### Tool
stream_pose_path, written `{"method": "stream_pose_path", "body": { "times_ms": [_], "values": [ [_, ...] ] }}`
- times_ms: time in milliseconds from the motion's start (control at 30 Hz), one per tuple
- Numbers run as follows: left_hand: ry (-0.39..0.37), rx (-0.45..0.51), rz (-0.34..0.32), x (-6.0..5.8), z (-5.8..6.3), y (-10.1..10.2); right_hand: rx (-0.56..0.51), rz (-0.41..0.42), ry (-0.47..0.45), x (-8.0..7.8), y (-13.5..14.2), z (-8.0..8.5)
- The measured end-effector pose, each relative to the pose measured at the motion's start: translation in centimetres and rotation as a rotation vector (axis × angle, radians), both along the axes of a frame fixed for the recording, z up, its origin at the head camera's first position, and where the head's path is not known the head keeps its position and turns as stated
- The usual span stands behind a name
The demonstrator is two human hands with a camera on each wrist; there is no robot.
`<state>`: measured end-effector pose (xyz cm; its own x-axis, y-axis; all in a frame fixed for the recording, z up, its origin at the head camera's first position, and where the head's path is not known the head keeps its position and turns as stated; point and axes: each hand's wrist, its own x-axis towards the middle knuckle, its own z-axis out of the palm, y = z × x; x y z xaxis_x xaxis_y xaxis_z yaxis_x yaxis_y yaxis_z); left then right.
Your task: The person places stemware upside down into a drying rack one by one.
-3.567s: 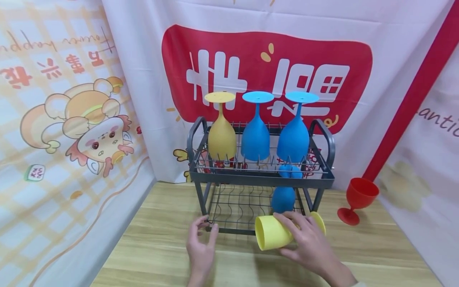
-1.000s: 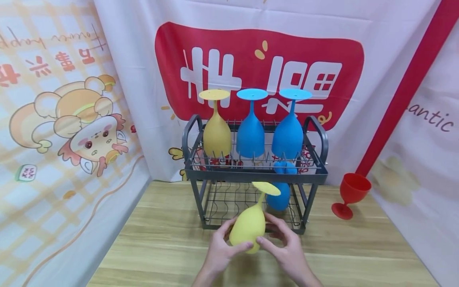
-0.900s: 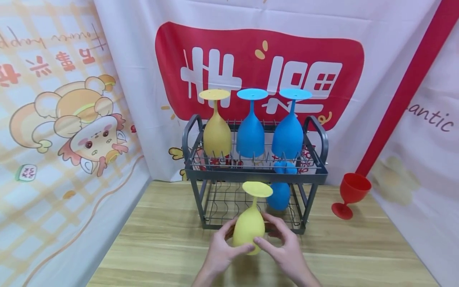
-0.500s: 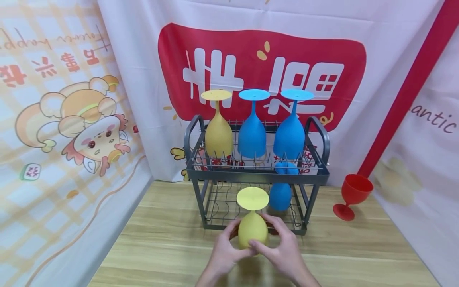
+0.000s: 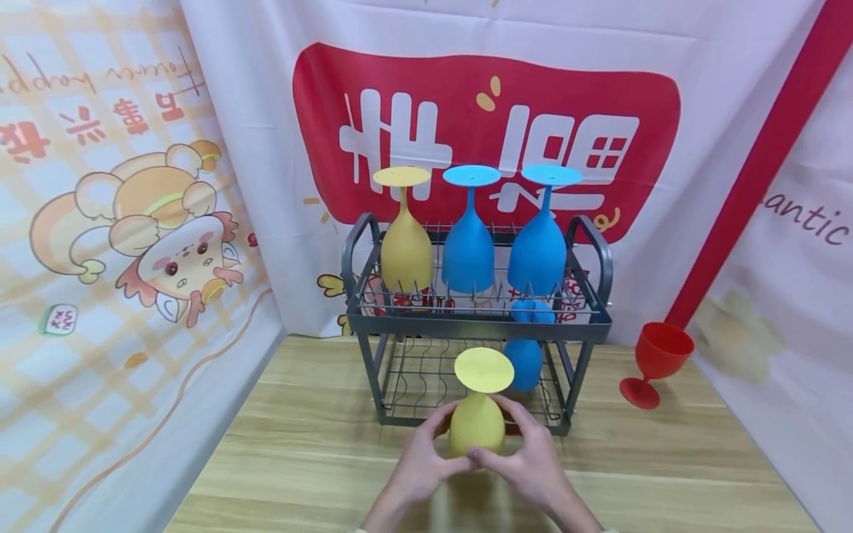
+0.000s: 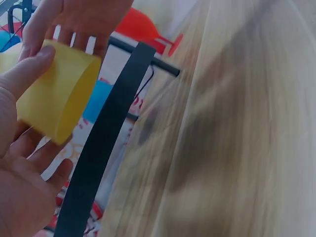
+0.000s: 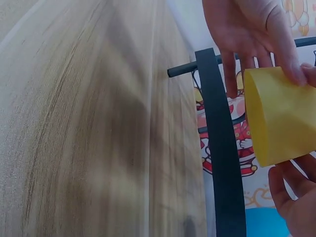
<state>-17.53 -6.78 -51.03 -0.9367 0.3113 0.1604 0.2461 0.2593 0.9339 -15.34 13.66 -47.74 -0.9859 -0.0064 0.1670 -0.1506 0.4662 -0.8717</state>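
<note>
A yellow plastic goblet point(image 5: 476, 429) is held upside down between both hands in front of the rack, its round foot point(image 5: 484, 370) on top. My left hand point(image 5: 423, 466) grips the bowl from the left, and my right hand point(image 5: 533, 463) grips it from the right. Both thumbs meet across the near side of the bowl. Seen from the left wrist, the rim of the goblet point(image 6: 54, 91) faces the tabletop with a gap below it. From the right wrist, fingers curve behind the bowl of the goblet point(image 7: 289, 116).
A dark two-tier dish rack point(image 5: 480, 327) stands behind the hands. Its upper tier bears an upturned yellow goblet point(image 5: 406, 255) and two blue ones point(image 5: 469, 255). Another blue goblet point(image 5: 525, 363) is on the lower tier at right. A red goblet point(image 5: 663, 352) stands upright on the wooden table point(image 5: 286, 459).
Earlier the right hand alone held the yellow goblet on its side while the left hand was by the rack. Both hands then turned it foot up; lately it has shifted slightly right.
</note>
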Motion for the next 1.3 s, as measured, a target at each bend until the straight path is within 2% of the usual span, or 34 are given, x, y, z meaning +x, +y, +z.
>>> {"method": "stream_pose_path", "body": {
  "times_ms": [67, 100, 167, 267, 367, 400, 467, 533, 600, 700, 767, 1033, 1300],
  "values": [
    [0.021, -0.019, -0.004, -0.3, -0.1, -0.5, 0.006, -0.024, 0.012, -0.1, 0.2, -0.2],
    [0.044, -0.028, 0.014, -0.4, -0.1, -0.8, 0.008, -0.034, 0.024, -0.2, 0.3, -0.3],
    [0.097, -0.035, 0.104, -0.8, -0.3, -1.4, 0.013, -0.052, 0.045, -0.3, 0.4, -0.4],
    [0.156, 0.016, 0.369, -1.6, -0.8, -2.4, 0.018, -0.060, 0.060, -0.5, 0.6, -0.5],
    [0.145, 0.057, 0.674, -2.4, -1.2, -3.2, 0.032, -0.067, 0.049, -0.8, 0.5, -0.5],
    [0.118, 0.059, 0.751, -2.7, -1.4, -3.6, 0.035, -0.068, 0.045, -0.9, 0.5, -0.5],
    [0.049, 0.054, 0.834, -3.1, -1.7, -4.2, 0.030, -0.072, 0.035, -1.2, 0.3, -0.5],
    [-0.029, 0.046, 0.815, -3.7, -2.2, -4.7, 0.014, -0.074, 0.032, -1.5, 0.1, -0.5],
    [-0.088, 0.060, 0.734, -4.3, -2.6, -5.1, -0.010, -0.076, 0.031, -2.0, -0.2, -0.6],
    [-0.132, 0.087, 0.622, -5.0, -3.0, -5.3, -0.033, -0.083, 0.027, -2.9, -0.6, -0.8],
    [-0.139, 0.102, 0.588, -5.2, -3.2, -5.4, -0.040, -0.092, 0.026, -3.6, -0.9, -1.0],
    [-0.167, 0.133, 0.563, -5.2, -3.8, -6.0, -0.058, -0.112, 0.012, -6.5, -2.4, -2.3],
    [-0.153, 0.111, 0.550, -5.0, -3.7, -6.3, 0.002, -0.198, -0.013, -8.7, -3.5, -3.1]
  ]
}}
